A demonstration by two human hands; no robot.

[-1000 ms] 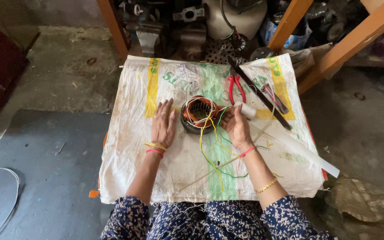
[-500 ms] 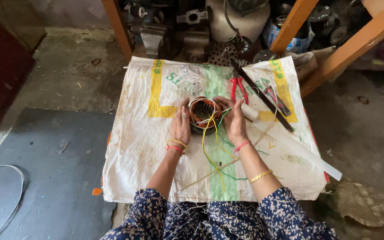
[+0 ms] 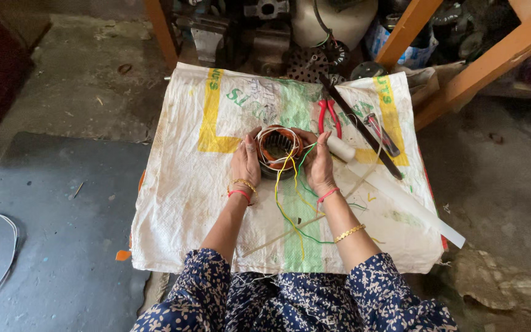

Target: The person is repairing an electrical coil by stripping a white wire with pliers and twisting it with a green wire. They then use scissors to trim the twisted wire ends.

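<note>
Hands [image 3: 281, 165] around copper-wound stator [image 3: 276, 149]

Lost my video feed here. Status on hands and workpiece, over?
Left hand and right hand cup the copper-wound stator ring on the woven sack. Yellow and green wires trail toward the body. Red pliers lie beside, clear.

You see a matt, coarse woven plastic sack [image 3: 216, 203] at frame centre, glossy copper windings on the metal stator [image 3: 278, 147], and rough concrete floor [image 3: 62, 203] at left.

Both hands [image 3: 246, 165] [image 3: 318, 165] cup a copper-wound stator [image 3: 277, 147] on sacking [image 3: 185, 203]
</note>
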